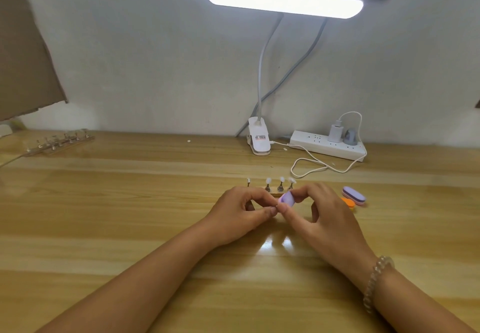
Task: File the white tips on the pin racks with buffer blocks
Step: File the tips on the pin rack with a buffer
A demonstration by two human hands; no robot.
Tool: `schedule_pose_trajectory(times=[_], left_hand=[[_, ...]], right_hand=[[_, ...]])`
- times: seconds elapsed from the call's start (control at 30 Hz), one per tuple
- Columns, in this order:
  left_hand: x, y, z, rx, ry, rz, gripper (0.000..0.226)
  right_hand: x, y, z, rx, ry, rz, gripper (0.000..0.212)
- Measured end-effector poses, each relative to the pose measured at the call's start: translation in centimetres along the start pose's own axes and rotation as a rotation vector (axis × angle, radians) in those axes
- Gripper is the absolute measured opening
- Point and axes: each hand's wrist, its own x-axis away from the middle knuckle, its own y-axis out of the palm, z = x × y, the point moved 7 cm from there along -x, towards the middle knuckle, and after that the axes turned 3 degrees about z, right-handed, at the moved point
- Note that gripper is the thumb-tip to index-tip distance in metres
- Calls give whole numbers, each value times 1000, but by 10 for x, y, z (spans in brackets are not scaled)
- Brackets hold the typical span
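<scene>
**Lilac block held in front of the pin rack**

A wooden table (130, 215) filled the lower view, with a sheet of cardboard (23, 59) leaning at far left. A lit bar lamp (284, 0) hung over it on a bent neck from a white clamp (258, 137), beside a white power strip (319, 145).

Both hands met at mid-table. The right hand (324, 213), wearing a bead bracelet (376, 280) at the wrist, pinched a lilac buffer block (287, 199) between thumb and fingers, tilted. The left hand (241, 213) had its thumb and forefinger pressed together at the block's lower end; whether anything lay between them could not be told.

A clear rack (62, 141) sat well apart at the table's far left edge. The near pin rack (274, 191) stood just behind the hands, partly hidden. A purple-and-pink block (353, 195) lay right of the hands, touching an orange block (348, 202). White tips (281, 178) topped four upright pins on the near rack.
</scene>
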Motion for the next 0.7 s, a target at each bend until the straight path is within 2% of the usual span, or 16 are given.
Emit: schedule_pose_trajectory(times=[0.1,0.27,0.43,0.57,0.7], left_hand=[[1,0,1,9,-23,-2,16],[1,-1,2,-38,-16,15,20],[2,-4,5,15,-27,34,30],[-1,-4,3,19,-34,46,27],[1,-2,5,33,4,40,16]], right_hand=[[7,5,-15,31,-106,-31,32],[-3,1,5,44,63,-5,28],[7,3,-18,71,-127,-33,32],[4,7,-12,-17,-57,-68,34],[-1,-1,-1,-39,12,35,24]])
